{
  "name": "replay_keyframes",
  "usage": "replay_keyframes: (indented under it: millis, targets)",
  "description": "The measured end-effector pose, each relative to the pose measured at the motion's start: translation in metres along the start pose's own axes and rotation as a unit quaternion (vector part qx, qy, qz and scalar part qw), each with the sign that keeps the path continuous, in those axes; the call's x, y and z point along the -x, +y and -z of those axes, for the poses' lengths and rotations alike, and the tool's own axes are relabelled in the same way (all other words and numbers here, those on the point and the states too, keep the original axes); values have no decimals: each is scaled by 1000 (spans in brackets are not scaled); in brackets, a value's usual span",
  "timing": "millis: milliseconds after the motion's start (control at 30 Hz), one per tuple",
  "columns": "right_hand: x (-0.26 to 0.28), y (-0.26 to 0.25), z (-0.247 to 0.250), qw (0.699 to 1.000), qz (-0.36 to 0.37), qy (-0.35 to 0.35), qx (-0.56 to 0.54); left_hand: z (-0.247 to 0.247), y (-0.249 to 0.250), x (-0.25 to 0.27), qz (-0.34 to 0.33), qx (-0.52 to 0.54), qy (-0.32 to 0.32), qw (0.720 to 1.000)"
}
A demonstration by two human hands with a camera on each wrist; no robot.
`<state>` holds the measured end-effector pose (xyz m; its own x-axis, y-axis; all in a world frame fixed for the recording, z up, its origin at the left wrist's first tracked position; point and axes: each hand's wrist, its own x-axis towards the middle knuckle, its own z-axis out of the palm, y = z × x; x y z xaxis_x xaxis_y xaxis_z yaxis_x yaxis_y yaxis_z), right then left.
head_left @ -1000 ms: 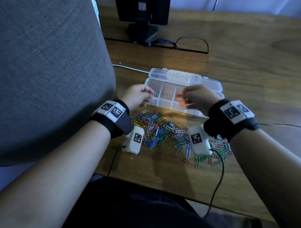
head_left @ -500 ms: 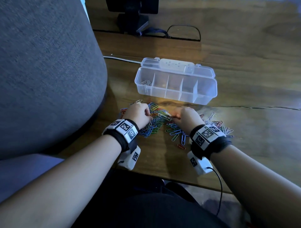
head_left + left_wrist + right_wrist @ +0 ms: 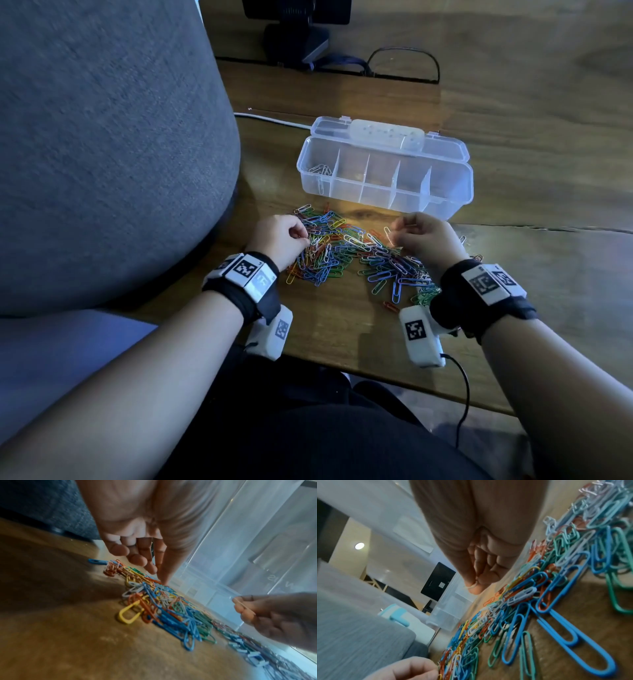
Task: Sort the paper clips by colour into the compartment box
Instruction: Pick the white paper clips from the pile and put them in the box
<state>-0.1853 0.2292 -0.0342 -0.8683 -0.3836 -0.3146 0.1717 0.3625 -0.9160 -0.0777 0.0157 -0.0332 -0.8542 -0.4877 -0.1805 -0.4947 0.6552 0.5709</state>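
Note:
A clear compartment box (image 3: 445, 202) stands open on the wooden table, with white clips (image 3: 320, 169) in its leftmost compartment. In front of it lies a mixed pile of coloured paper clips (image 3: 342, 253). My left hand (image 3: 303, 236) is at the pile's left side, fingers curled, tips pinching a clip in the pile (image 3: 159, 580); that clip's colour is hidden. My right hand (image 3: 397, 233) hovers just above the pile's right half and pinches a white clip (image 3: 388, 236) between thumb and finger (image 3: 473, 586).
A big grey upholstered seat back (image 3: 102, 154) crowds the table's left side. A monitor foot (image 3: 298, 37) and black cable (image 3: 404, 58) sit at the back, and a white cable (image 3: 274, 120) runs behind the box. The table's front edge (image 3: 342, 363) is near my wrists.
Both hands came back from the box to the pile. The right hand has since lifted off the pile with a white clip; the left stays down in the clips.

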Motion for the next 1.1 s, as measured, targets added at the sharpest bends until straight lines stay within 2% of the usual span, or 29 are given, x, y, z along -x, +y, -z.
replay_keyframes:
  millis: [100, 233, 267, 333, 400, 433, 533, 600, 667, 733, 833, 867, 900, 967, 1000, 1100]
  targets:
    - [-1, 0, -6, 996, -47, -10, -79, -8, 5, -2, -2, -30, -15, 999]
    - [-5, -4, -12, 994, -87, 4, -60, -14, 9, -3, 9, -48, -34, 998]
    - [-7, -5, -14, 997, -79, 3, -21, -15, 9, -3, 7, -44, -34, 998]
    - [-14, -6, -18, 987, -15, -7, 158, -14, 7, -2, 7, -31, -35, 999]
    - [-17, -7, -22, 942, 50, -29, 332, -13, 5, -2, 8, -6, -33, 999]
    - [-18, -7, -25, 920, 69, -38, 384, -11, 4, -2, 7, 13, -30, 999]
    - [-18, -12, -29, 881, 72, -38, 466, -7, 3, -2, 15, 101, -19, 995]
    - [-18, -17, -30, 860, 61, -54, 504, -4, 2, -1, 58, 220, -42, 973]
    - [-16, -22, -30, 851, 51, -71, 517, -3, 0, 2, 110, 357, -74, 925]
    - [-18, -24, -30, 860, 45, -79, 502, -2, -2, 4, 137, 438, -86, 884]
    - [-23, -22, -28, 872, 44, -83, 480, 1, -2, 5, 143, 513, -80, 843]
    - [-25, -21, -26, 889, 47, -73, 449, 2, -2, 4, 144, 530, -78, 832]
    - [-25, -19, -23, 919, 41, -59, 388, 3, -2, 4, 142, 540, -77, 826]
    - [-22, -18, -16, 979, -5, -48, 197, 4, -2, 4, 128, 540, -81, 828]
    - [-20, -17, -12, 993, -35, -55, 100, 4, -3, 3, 119, 532, -84, 834]
    - [-15, -15, -5, 984, -113, -87, -103, 5, -4, 1, 94, 497, -91, 858]
